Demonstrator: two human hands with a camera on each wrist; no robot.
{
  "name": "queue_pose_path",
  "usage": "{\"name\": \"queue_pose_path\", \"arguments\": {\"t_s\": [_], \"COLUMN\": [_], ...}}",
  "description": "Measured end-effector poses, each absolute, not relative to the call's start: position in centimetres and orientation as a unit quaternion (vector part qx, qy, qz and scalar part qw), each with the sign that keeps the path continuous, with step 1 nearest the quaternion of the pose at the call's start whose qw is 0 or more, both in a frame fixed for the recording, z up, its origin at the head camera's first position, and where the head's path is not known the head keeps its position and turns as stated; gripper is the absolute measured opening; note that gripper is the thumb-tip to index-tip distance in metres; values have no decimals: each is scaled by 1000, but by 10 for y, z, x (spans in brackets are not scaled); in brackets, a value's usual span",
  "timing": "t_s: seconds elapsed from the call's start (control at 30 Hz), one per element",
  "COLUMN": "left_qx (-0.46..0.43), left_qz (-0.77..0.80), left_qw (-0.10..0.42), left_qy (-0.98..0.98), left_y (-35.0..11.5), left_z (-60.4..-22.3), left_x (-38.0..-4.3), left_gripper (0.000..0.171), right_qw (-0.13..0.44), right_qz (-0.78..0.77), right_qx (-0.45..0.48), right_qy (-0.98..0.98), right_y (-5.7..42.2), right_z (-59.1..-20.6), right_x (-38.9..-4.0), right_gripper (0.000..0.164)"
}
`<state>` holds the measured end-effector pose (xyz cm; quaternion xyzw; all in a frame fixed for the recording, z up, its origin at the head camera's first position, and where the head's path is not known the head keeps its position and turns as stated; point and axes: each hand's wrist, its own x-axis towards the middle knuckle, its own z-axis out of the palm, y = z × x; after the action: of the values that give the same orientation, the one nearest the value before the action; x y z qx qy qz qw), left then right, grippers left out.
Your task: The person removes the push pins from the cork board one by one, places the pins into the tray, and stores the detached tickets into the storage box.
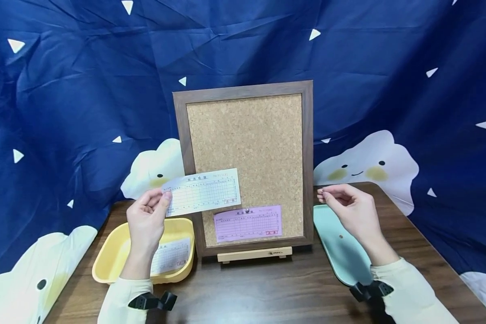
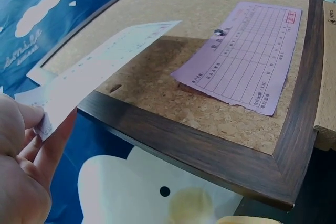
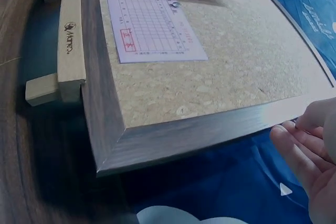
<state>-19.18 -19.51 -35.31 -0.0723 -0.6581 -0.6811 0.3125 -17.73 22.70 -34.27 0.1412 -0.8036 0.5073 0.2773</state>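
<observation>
My left hand (image 1: 146, 218) pinches the left end of a white receipt slip (image 1: 204, 192) between thumb and fingers. The slip stands out in front of the corkboard (image 1: 247, 144), its shadow falling on the cork in the left wrist view. Lower on the board, a purple receipt slip (image 1: 249, 223) is fixed by a silver thumbtack (image 1: 247, 210) at its top edge. My right hand (image 1: 352, 209) is just right of the board's frame, thumb and fingertips pinched together on a tiny thumbtack, mostly hidden by the fingers.
Another white slip (image 1: 172, 256) lies in the yellow basin (image 1: 101, 265) at left. A mint tray (image 1: 336, 265) with a small brownish piece (image 1: 341, 236) lies under my right hand. The board stands on a wooden easel (image 1: 255, 255), before a blue curtain (image 1: 243, 40).
</observation>
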Motion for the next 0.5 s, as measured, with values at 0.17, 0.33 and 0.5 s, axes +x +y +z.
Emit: {"name": "queue_pose_path", "arguments": {"t_s": [0.17, 0.33, 0.5], "left_qx": [-77, -74, -63], "left_qz": [-684, -681, -676], "left_qw": [305, 308, 311], "left_qy": [-658, -660, -665], "left_y": [-195, -197, -202], "left_z": [-356, -360, -361], "left_x": [-192, -193, -191], "left_gripper": [23, 23, 23], "right_qw": [291, 292, 294], "right_qz": [493, 482, 483], "right_qx": [128, 112, 111], "right_qy": [-810, -818, -818], "right_y": [232, 233, 231], "right_z": [-343, -344, -347], "right_x": [-173, -170, -170], "right_gripper": [11, 10, 10]}}
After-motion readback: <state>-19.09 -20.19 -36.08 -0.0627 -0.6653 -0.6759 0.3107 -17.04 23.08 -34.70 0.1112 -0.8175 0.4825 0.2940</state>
